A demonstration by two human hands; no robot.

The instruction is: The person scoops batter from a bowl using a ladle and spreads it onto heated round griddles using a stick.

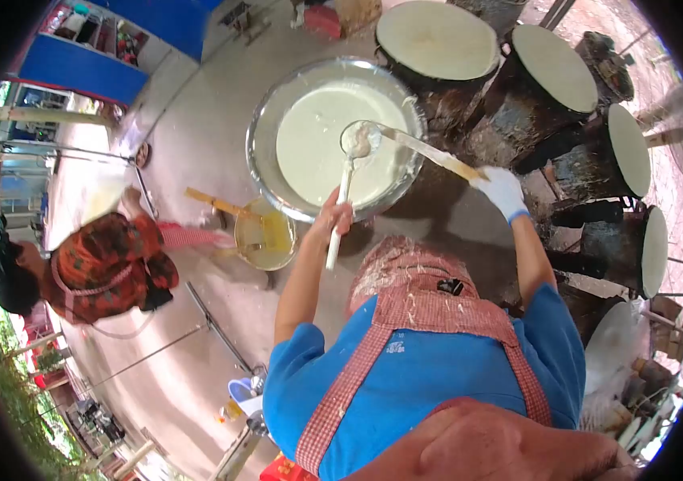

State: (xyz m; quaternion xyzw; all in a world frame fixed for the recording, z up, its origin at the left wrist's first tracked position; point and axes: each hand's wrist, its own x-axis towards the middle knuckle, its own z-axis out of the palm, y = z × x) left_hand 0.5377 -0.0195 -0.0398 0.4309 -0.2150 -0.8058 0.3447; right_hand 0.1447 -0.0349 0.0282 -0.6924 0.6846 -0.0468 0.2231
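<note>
My left hand [335, 220] is closed round the pale handle of a ladle [345, 188]. The ladle's round bowl, coated with whitish batter, is over a large metal basin [257, 144] of creamy batter [309, 132]. In a white glove, my right hand [498, 191] grips the wooden end of a long flat scraper [430, 152]. Batter coats the scraper's blade, and its tip meets the ladle bowl's rim; whether it reaches inside I cannot tell.
Several round griddles [438, 40] with pale tops stand on dark stoves along the right. Left of the basin is a smaller bucket [269, 256] with a wooden-handled tool [221, 200]. Another person [101, 264] in a patterned top is at the left.
</note>
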